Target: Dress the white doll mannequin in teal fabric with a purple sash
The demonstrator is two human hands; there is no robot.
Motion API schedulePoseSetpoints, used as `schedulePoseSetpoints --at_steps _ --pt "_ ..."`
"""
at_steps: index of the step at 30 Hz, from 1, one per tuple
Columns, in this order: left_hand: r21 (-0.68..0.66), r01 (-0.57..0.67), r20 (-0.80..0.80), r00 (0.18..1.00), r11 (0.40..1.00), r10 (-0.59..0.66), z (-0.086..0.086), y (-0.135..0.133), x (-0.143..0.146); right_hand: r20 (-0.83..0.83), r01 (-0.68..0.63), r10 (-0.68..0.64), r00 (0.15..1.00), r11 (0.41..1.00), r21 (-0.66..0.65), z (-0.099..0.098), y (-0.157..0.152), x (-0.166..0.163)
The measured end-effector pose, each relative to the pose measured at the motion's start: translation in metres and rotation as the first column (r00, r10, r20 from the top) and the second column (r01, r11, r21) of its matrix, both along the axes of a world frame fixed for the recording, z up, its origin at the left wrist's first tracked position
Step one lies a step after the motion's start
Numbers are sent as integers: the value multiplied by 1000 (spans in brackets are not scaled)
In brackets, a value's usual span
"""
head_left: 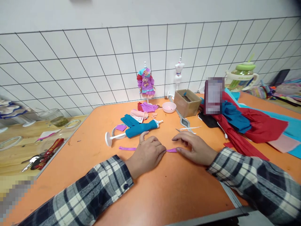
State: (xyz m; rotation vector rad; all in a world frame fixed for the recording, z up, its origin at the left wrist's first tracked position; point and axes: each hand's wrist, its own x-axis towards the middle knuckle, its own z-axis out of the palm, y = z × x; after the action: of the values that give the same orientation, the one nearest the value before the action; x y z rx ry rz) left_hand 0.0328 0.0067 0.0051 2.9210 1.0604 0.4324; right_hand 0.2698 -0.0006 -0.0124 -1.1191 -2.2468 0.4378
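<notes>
- White wall tiles [105, 72] with thin dark grout lines fill the upper part of the frame, behind an orange tabletop [145, 194] that spans the centre and bottom.
- Narrow purple fabric strip [127, 148] lies crosswise on the tabletop at the centre of the frame, its middle covered.
- Left hand [148, 153], at the centre, lies over the strip with fingers together and bent down; whether they grip it underneath cannot be told.
- Right hand [196, 147], right of centre, is partly open: its thumb touches the strip's right end, while the index finger stands apart above.
- Both arms wear black-and-white plaid sleeves [94, 185].
- Small white dress form wrapped in teal fabric [142, 129] lies on its side just above the left hand, its round base toward the left.
- Upright doll-size form in a purple ruffled outfit [146, 83] stands at upper centre; a bare white one [179, 69] stands to its right.
- Shallow pink bowl [169, 107] sits below these, left of an open brown cardboard box [187, 105].
- Red fabric [263, 124] and teal cloth [237, 117] are heaped at the right of the frame.
- Keys [31, 161] with a red strap [53, 149] lie on a pale wooden surface [14, 160] at lower left.
</notes>
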Motion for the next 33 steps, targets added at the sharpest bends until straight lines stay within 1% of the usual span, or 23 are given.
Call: schedulePoseSetpoints --at_steps 2,4,6,10,13,17,20,23,27,30,33 --pt "-4 11 5 1000 1000 -11 1 -1 1 41 -59 56 998 996 63 -2 0 -4" --pt "-6 15 7 1000 1000 -15 2 -2 1 111 -112 106 988 992 51 -5 3 -11" --pt "-5 4 4 1000 1000 -4 2 -2 1 143 -108 104 984 994 18 -8 7 -18" --pt "0 -21 -5 1000 1000 21 2 1 0 70 -64 62 996 998 17 -7 14 -24" --pt "3 -14 -5 1000 1000 15 3 3 -1 7 -73 73 997 997 -2 -6 15 -22" --pt "-2 -11 -16 1000 1000 11 5 2 0 -8 -73 73 997 997 -11 -7 16 -15" --pt "-27 -20 -17 1000 999 19 6 1 0 -7 -61 61 998 998 -25 -9 16 -12" --pt "-84 -24 41 999 996 27 4 1 0 -37 -42 41 998 998 -39 -7 15 -13" --pt "-145 -56 125 989 988 74 1 1 -1 -112 -7 -4 994 995 -99 -1 12 -15" --pt "-155 -86 124 987 984 105 -1 3 -3 -130 15 -36 991 988 -156 1 12 -15" --pt "-146 -97 114 987 985 114 -1 4 -5 -134 49 -74 988 982 -184 2 12 -14"
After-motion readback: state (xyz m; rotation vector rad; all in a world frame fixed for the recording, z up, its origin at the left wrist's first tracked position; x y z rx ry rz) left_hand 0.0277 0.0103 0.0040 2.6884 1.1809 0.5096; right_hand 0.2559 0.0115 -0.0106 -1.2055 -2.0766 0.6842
